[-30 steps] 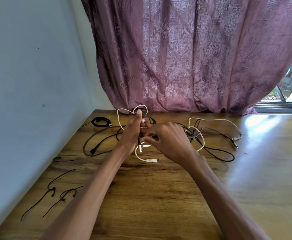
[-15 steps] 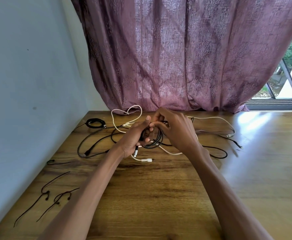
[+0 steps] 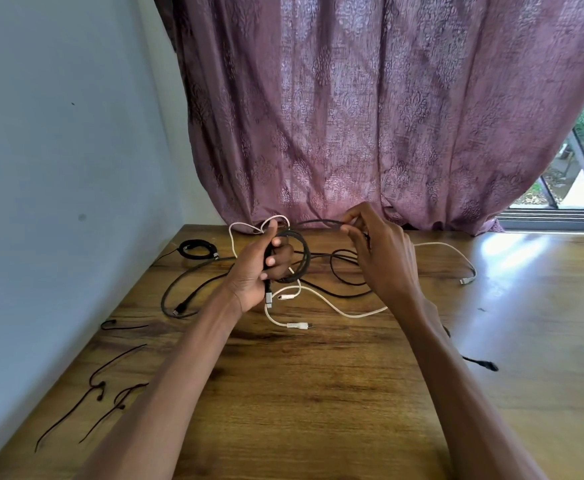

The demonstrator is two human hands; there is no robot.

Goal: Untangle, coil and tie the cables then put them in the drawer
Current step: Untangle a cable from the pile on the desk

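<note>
Coiling step in hand: we hold a black cable (image 3: 297,258) as a part-made coil in the left hand (image 3: 259,268), fingers (image 3: 281,252) curled round the loops, its silver plug (image 3: 268,295) hanging below the palm. The right hand (image 3: 384,258) pinches the free run of the same cable between thumb and fingertips, raised above the bench (image 3: 318,393) toward its far edge, feeding the next loop. We judge the task early: one tied black coil (image 3: 197,249) lies near the far left corner, while a white cable (image 3: 335,306) and another black cable (image 3: 193,289) lie loose and crossed under our hands. Thin black ties (image 3: 86,403) wait along the left edge. No drawer is in view.

Next move, as we judge it: carry the pinched run over to the left hand, lay it on the loops, and draw the tail clear of the white cable without snagging. Tie afterward.
</note>
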